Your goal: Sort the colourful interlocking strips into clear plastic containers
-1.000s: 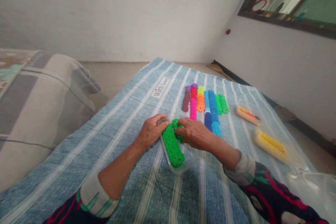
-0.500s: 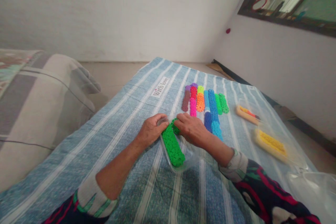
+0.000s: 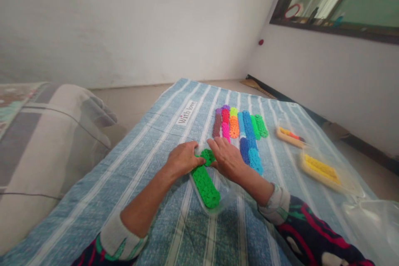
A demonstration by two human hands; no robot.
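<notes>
At the far left a grey and beige cushion [image 3: 46,141] rests against the edge of a blue striped cloth [image 3: 140,166], which covers the floor out to a plain white wall; a "With love" label [image 3: 187,112] is sewn near the cloth's far edge. The left hand [image 3: 182,160] rests with fingers curled at the far end of a row of green clips [image 3: 204,181], which lies in a clear plastic tray [image 3: 215,208] at the middle of the cloth. Just beside it, the right hand [image 3: 227,158] lies palm down, its fingertips pinching the green piece at the row's far tip against the left thumb. Beyond the hands, rows of coloured clips [image 3: 240,126] lie side by side. Further right sit a tray of orange clips [image 3: 289,136] and a tray of yellow clips [image 3: 321,168], and a dark-framed window [image 3: 330,12] is set in the right-hand wall. Compared with half a second earlier, the hands have closed in tighter over the row's far end, and the view has tipped slightly downward.
</notes>
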